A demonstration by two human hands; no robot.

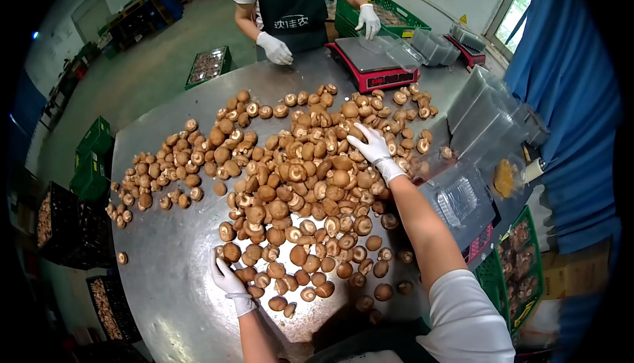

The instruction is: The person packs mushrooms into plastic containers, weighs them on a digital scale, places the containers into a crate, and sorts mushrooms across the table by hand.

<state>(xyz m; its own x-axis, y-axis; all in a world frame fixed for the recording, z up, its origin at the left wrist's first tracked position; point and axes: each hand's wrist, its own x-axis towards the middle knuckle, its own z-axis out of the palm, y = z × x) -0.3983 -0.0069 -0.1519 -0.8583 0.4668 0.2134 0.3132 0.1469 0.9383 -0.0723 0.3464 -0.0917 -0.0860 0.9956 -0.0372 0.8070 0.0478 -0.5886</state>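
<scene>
Many brown mushrooms (297,173) lie in a wide heap on the metal table (158,251). My left hand (228,278), in a white glove, rests at the heap's lower left edge, its fingers beside a few mushrooms. At the upper right of the heap, my gloved right hand (371,145) reaches over the mushrooms with its fingers apart and touches the ones under it. Nothing is seen held in either hand.
Across the table a co-worker (290,6) in a green apron stands at a red scale (373,62), one gloved hand near a clear tray. Stacked clear boxes (485,108), another scale (462,198) and a green crate (522,264) are at the right. Black crates (76,231) stand left.
</scene>
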